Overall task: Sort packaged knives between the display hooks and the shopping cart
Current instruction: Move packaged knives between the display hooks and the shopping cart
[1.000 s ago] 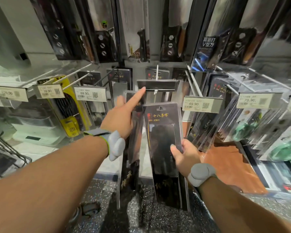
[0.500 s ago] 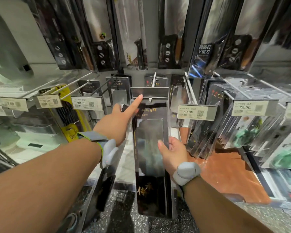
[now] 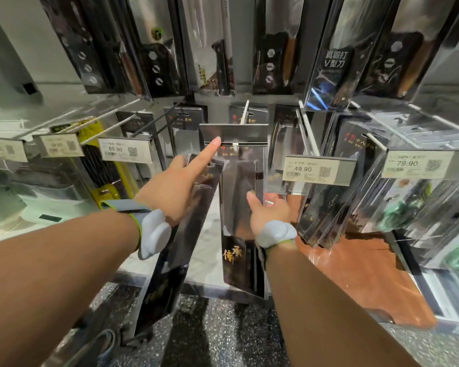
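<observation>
Underfoot, dark speckled terrazzo floor [image 3: 223, 335]; shop display wall, two rows of hooks with hanging knife packs. Three price tags legible: 69.90 [image 3: 125, 150], 49.90 [image 3: 319, 170], 79.90 [image 3: 419, 164]. Two packs handled. Left hand [image 3: 175, 189] grips tilted knife pack [image 3: 180, 234], index finger straight, pointing at centre hook [image 3: 237, 144]. Right hand [image 3: 269, 210] pinches pack [image 3: 240, 207] hanging from that hook.

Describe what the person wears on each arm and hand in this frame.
Both forearms are bare, with no sleeves or gloves. The left hand and right hand each have a wristband with a rounded pale grey pod, the strap grey and edged in lime green.
</observation>
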Tool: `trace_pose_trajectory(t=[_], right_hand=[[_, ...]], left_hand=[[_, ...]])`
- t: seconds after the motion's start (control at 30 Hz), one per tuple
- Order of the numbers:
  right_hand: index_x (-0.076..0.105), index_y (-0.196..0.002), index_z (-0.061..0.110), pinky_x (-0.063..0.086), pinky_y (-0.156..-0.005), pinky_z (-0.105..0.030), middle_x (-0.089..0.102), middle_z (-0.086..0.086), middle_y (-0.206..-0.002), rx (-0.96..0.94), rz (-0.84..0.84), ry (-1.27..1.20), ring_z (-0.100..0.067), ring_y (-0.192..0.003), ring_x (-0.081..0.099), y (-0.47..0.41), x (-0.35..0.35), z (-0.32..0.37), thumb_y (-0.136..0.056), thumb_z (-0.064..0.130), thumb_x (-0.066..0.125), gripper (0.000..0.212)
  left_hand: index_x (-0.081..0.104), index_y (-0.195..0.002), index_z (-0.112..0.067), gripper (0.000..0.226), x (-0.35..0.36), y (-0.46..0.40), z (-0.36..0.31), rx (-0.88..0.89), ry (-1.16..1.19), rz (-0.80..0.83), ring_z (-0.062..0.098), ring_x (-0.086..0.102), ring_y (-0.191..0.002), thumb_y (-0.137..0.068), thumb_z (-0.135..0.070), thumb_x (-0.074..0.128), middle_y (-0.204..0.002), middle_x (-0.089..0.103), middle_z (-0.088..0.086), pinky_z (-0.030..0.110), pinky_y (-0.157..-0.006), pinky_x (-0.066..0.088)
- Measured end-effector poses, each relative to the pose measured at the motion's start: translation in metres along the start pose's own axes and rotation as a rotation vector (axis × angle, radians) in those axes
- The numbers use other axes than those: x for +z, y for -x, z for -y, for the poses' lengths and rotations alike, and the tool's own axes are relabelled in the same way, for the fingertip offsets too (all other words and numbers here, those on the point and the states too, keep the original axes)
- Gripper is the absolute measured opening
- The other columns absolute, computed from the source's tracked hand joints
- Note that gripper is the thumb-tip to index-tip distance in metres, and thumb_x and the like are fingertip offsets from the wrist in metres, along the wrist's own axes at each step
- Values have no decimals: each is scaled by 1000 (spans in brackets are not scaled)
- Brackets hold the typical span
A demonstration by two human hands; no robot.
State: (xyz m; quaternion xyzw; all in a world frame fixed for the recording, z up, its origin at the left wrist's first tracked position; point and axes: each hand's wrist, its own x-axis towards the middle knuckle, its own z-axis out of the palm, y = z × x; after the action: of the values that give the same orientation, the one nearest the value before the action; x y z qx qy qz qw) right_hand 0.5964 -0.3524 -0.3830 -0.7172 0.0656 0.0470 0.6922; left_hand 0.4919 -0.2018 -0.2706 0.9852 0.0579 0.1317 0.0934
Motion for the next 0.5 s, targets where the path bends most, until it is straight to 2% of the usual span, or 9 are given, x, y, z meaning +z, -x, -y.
trace_pose_trajectory(t=[0.07, 0.1, 0.13, 0.2, 0.27, 0.37, 0.5], right_hand=[[57, -120, 9, 32, -69, -15, 62, -6, -116, 25, -16, 35, -22, -98, 57, -13, 4, 4, -87, 37, 68, 44], [57, -121, 11, 30, -69, -14, 61, -6, -117, 22, -20, 64, -23, -104, 58, -18, 8, 7, -88, 39, 66, 45], [58, -121, 12, 30, -71, -15, 61, -5, -115, 13, -26, 88, -23, -106, 57, -27, 13, 7, -88, 42, 65, 46], [62, -113, 12, 35, -78, -19, 61, -6, -101, -24, -30, 135, -23, -97, 58, -47, 25, 3, -87, 45, 65, 43], [63, -111, 12, 38, -80, -21, 59, -4, -95, -33, -49, 112, -20, -91, 55, -56, 34, 3, -85, 43, 68, 41], [62, -112, 7, 41, -76, -22, 60, -7, -93, -6, -69, 0, -20, -85, 56, -67, 46, -3, -83, 35, 73, 41], [65, -105, 4, 43, -80, -22, 64, -9, -94, -62, -63, 21, -20, -86, 57, -65, 41, -7, -88, 26, 69, 28]], left_hand=[[-27, -133, -65, 107, -1, 1, 0, -2, 14, 9, 23, 43, -56, -90, 5, 40, -107, 39, 8, 36, -58, 35], [-27, -133, -65, 107, 0, 1, 1, 0, 28, 11, 26, 46, -59, -89, 5, 41, -106, 39, 6, 38, -59, 37], [-28, -132, -66, 107, 4, 0, 3, 7, 44, 9, 30, 51, -64, -89, 4, 41, -106, 40, 5, 42, -61, 41], [-28, -130, -67, 102, 11, -4, 6, 25, 96, 19, 35, 57, -73, -91, -4, 42, -113, 45, 7, 48, -69, 47], [-29, -130, -67, 100, 15, -5, 8, 53, 129, 21, 38, 60, -83, -92, -9, 43, -122, 47, 10, 51, -76, 49], [-28, -131, -67, 102, 22, -6, 9, 77, 150, -27, 38, 61, -97, -93, -5, 43, -128, 50, 12, 52, -84, 48], [-23, -133, -67, 100, 23, -5, 6, 78, 193, -57, 34, 58, -109, -92, -3, 41, -135, 51, 10, 45, -92, 47]])
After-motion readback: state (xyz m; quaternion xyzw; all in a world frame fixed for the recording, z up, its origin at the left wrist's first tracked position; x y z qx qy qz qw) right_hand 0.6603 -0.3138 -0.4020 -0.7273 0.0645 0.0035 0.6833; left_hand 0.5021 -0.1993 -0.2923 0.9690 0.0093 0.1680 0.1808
